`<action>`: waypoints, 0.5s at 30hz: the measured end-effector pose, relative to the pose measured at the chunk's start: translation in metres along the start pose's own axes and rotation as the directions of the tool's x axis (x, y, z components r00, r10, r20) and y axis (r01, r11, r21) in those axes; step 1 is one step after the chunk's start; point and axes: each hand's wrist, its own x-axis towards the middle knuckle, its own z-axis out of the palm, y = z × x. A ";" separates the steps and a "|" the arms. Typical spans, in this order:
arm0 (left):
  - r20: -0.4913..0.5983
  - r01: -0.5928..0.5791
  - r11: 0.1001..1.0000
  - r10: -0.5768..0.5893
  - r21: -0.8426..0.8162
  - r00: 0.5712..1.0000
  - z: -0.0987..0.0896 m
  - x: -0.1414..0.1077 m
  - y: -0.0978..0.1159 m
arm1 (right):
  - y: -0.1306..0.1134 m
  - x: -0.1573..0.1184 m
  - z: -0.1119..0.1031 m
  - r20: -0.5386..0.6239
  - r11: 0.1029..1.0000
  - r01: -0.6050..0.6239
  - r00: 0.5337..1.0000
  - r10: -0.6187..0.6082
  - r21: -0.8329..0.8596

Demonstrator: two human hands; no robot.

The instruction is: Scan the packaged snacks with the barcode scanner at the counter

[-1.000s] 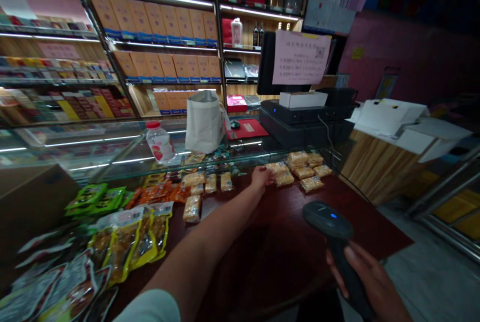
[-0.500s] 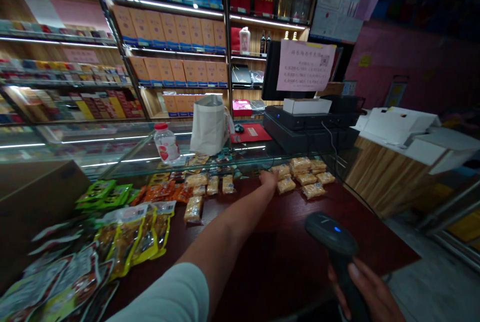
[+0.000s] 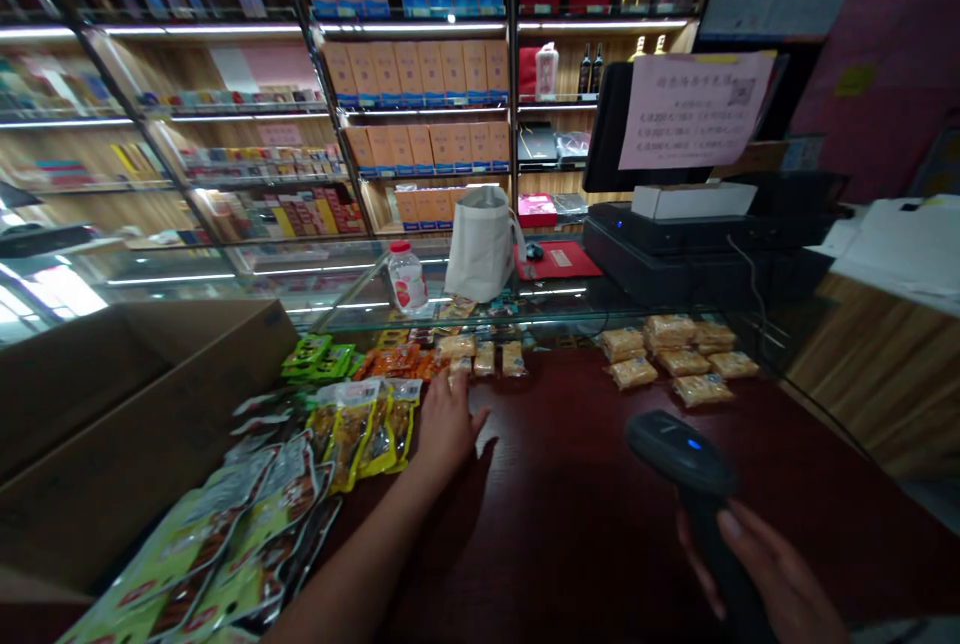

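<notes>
My left hand (image 3: 448, 427) reaches across the dark red counter (image 3: 570, 514), fingers apart and empty. Its fingertips are at or just short of small clear snack packets (image 3: 484, 358). Yellow-edged snack pouches (image 3: 360, 431) lie right beside it on the left. My right hand (image 3: 772, 579) grips the handle of a black handheld barcode scanner (image 3: 681, 452), whose blue light is on. Its head points up and forward. Pale square snack packets (image 3: 667, 358) lie in a group ahead of the scanner.
An open cardboard box (image 3: 127, 404) stands at the left, with green-and-white pouches (image 3: 217, 534) spread before it. Behind the goods runs a glass display counter (image 3: 337, 294) holding a water bottle, a white bag and a cash register. Stocked shelves fill the back.
My left hand has moved left and nearer, away from the pale packets, and its fingers have spread. The view has turned left, showing more of the cardboard box. The scanner stays in my right hand.
</notes>
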 end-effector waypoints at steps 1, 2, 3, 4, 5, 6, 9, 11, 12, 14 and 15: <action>0.016 0.029 0.998 -0.030 0.055 0.999 -0.004 -0.001 -0.011 | -0.002 0.001 0.006 0.001 1.000 -0.005 1.000 0.005 0.012; 0.042 0.054 0.994 -0.058 0.100 0.997 -0.006 -0.003 -0.018 | -0.004 0.002 0.011 -0.003 1.000 -0.008 1.000 0.008 0.020; 0.075 0.072 0.988 -0.083 0.138 0.994 -0.007 -0.005 -0.022 | -0.005 0.003 0.017 -0.004 1.000 -0.010 1.000 0.010 0.025; 0.109 0.085 0.982 -0.104 0.167 0.989 -0.008 -0.008 -0.023 | -0.006 0.005 0.022 0.001 1.000 -0.013 1.000 0.013 0.027; 0.140 0.091 0.979 -0.117 0.180 0.983 -0.008 -0.011 -0.023 | -0.006 0.006 0.026 0.011 1.000 -0.016 1.000 0.016 0.026; 0.171 0.096 0.980 -0.126 0.174 0.977 -0.009 -0.014 -0.021 | -0.005 0.008 0.029 0.031 1.000 -0.020 0.999 0.019 0.024; 0.246 0.108 0.992 -0.122 0.069 0.962 -0.012 -0.016 -0.018 | 0.000 0.009 0.030 0.132 1.000 -0.013 0.991 0.011 0.014; 0.289 0.070 0.997 -0.059 -0.027 0.956 -0.015 -0.011 -0.021 | 0.003 0.007 0.028 0.172 1.000 0.010 0.985 -0.011 0.011; 0.318 0.027 0.996 0.000 -0.080 0.948 -0.016 -0.008 -0.024 | 0.004 0.006 0.026 0.177 1.000 0.021 0.984 -0.022 0.009; 0.388 -0.071 0.978 0.144 -0.196 0.910 -0.017 -0.001 -0.031 | 0.005 0.004 0.024 0.163 1.000 0.031 0.986 -0.031 0.008; 0.426 -0.099 0.964 0.199 -0.245 0.883 -0.017 0.002 -0.034 | 0.006 0.003 0.023 0.152 1.000 0.030 0.988 -0.031 0.011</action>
